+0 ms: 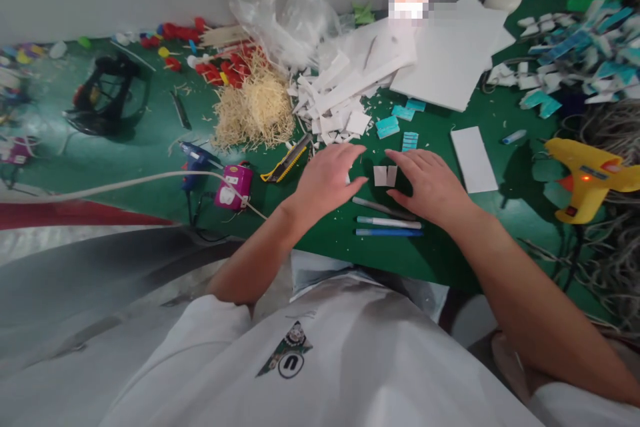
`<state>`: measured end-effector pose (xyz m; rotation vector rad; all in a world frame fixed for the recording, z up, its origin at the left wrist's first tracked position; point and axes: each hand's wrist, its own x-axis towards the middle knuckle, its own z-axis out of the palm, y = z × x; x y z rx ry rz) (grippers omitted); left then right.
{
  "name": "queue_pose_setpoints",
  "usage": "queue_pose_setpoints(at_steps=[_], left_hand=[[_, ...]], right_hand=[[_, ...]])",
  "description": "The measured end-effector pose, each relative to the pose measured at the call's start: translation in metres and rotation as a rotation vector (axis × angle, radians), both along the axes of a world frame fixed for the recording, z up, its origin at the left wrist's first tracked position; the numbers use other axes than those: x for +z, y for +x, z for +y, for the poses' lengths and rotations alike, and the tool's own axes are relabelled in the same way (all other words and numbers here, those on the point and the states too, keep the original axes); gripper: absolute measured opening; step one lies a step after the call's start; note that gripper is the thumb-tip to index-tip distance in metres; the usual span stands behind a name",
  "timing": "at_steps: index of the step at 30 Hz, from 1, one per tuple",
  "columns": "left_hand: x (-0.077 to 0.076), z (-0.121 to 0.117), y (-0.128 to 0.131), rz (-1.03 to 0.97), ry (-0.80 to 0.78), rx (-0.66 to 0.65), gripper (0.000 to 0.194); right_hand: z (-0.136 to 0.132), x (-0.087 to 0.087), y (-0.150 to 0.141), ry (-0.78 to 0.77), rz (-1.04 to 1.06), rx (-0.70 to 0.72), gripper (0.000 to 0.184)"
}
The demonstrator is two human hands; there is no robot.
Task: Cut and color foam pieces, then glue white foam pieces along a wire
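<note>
Two small white rectangular pieces [381, 176] lie side by side on the green tabletop, between my hands. To their left, my left hand [330, 177] is open, thumb and fingers apart. A bit of white shows at its palm, too small to make out. My right hand [431, 185], also open, curves around the right side of the pieces with its fingertips close to them. Just below lie a thin grey stick [383, 208], a white pen with a teal end [389, 222] and a blue pen [389, 232]. Small blue striped blocks [410, 141] sit above.
A yellow glue gun [583, 177] with a lit orange light stands right, near a white board [474, 159]. Left are a yellow utility knife [287, 159], a purple plug block [234, 187] and a blue glue gun [196, 159]. White scraps [333, 113] and straw [257, 110] are heaped behind.
</note>
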<state>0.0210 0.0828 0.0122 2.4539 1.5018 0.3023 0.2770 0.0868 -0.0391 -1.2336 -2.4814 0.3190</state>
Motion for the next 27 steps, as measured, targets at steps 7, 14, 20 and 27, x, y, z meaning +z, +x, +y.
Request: queue_pose_setpoints(at_steps=[7, 14, 20, 27], left_hand=[[0.006, -0.012, -0.011, 0.18, -0.121, 0.007, 0.063], [-0.008, -0.018, -0.017, 0.204, -0.16, -0.034, 0.059], [-0.011, -0.006, -0.008, 0.159, -0.143, -0.103, 0.055], [-0.012, 0.005, -0.003, 0.118, -0.13, -0.169, 0.057]], right_hand=[[0.002, -0.002, -0.004, 0.019, 0.002, 0.026, 0.053], [-0.002, -0.001, 0.006, 0.045, 0.015, 0.009, 0.054], [-0.003, -0.001, 0.006, 0.042, 0.02, 0.014, 0.049], [-0.002, -0.002, -0.001, 0.043, 0.037, 0.041, 0.051]])
